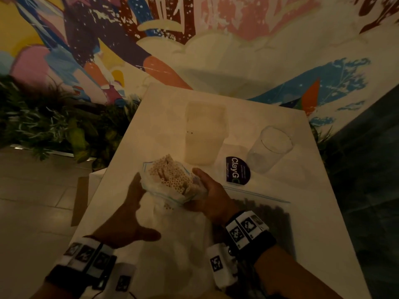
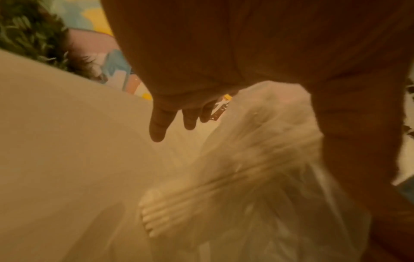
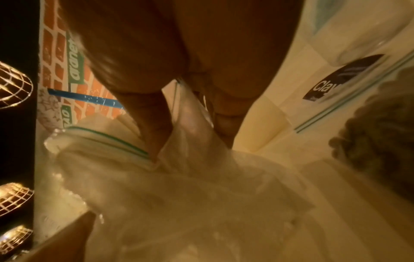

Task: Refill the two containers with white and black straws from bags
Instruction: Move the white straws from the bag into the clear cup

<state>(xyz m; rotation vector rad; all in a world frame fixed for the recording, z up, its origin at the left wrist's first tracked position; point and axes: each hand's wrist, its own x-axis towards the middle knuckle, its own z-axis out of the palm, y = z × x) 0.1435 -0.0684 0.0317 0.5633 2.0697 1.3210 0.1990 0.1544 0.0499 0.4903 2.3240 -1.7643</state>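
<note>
A clear zip bag (image 1: 172, 197) full of white straws (image 1: 174, 178) is held upright above the white table (image 1: 313, 212), mouth open. My left hand (image 1: 136, 197) lies along its left side with straight fingers (image 2: 158, 127) and the thumb spread. My right hand (image 1: 207, 190) pinches the bag's rim (image 3: 190, 138) on the right. Farther back stand a frosted container (image 1: 205, 132) and a clear glass (image 1: 272, 147), both without straws. A second zip bag with black straws (image 1: 265, 214) lies flat under my right wrist.
A dark round sticker (image 1: 237, 171) lies between the bag and the glass. Plants (image 1: 54, 126) border the table's left side, and a painted wall (image 1: 216, 39) rises behind it. Tiled floor (image 1: 32, 201) shows at the left.
</note>
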